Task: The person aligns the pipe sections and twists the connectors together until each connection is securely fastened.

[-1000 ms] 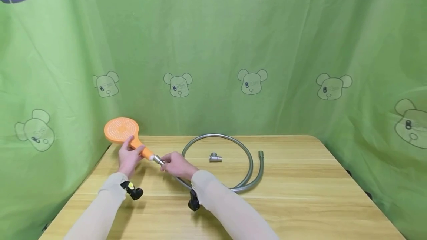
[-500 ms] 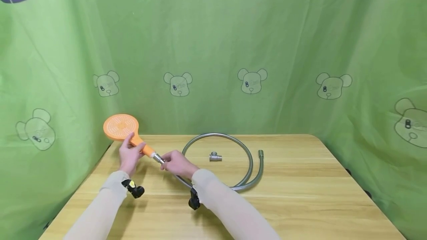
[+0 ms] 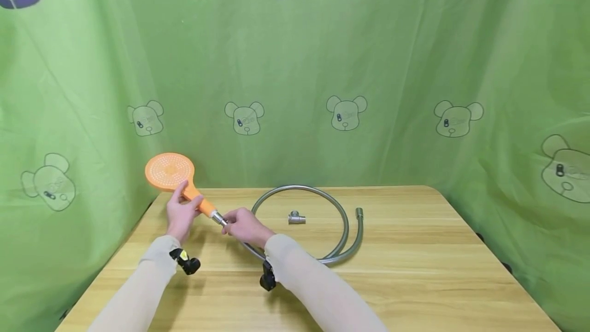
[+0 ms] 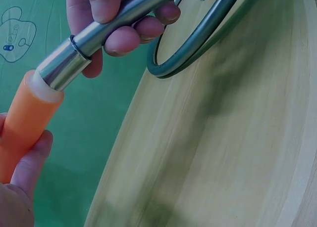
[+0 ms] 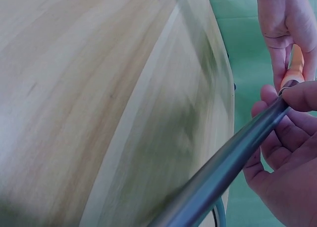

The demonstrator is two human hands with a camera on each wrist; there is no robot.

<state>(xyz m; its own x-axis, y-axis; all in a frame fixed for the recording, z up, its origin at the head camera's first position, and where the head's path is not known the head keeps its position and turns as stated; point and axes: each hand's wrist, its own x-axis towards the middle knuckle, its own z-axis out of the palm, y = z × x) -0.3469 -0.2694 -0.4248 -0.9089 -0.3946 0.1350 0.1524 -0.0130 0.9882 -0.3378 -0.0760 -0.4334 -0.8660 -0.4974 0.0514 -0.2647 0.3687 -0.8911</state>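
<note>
An orange shower head (image 3: 169, 170) is held by its handle in my left hand (image 3: 181, 215), its round spray face turned up. My right hand (image 3: 246, 227) grips the grey shower hose (image 3: 344, 219) just behind its metal end fitting (image 4: 64, 64). In the left wrist view that fitting meets the white collar (image 4: 44, 88) at the bottom of the handle, slightly angled to it. Fingers (image 5: 277, 143) of my right hand curl under the hose in the right wrist view, the thumb on top. Both pieces are raised over the left part of the table.
The hose loops across the wooden table (image 3: 415, 270), its free end (image 3: 360, 213) pointing to the back. Inside the loop lies a small metal valve fitting (image 3: 296, 218). A green printed curtain (image 3: 295, 65) hangs around the back and sides of the table.
The shower head has tipped up a little, its round face now slightly higher, and the left hand has risen slightly with it. The right hand keeps its place on the hose.
</note>
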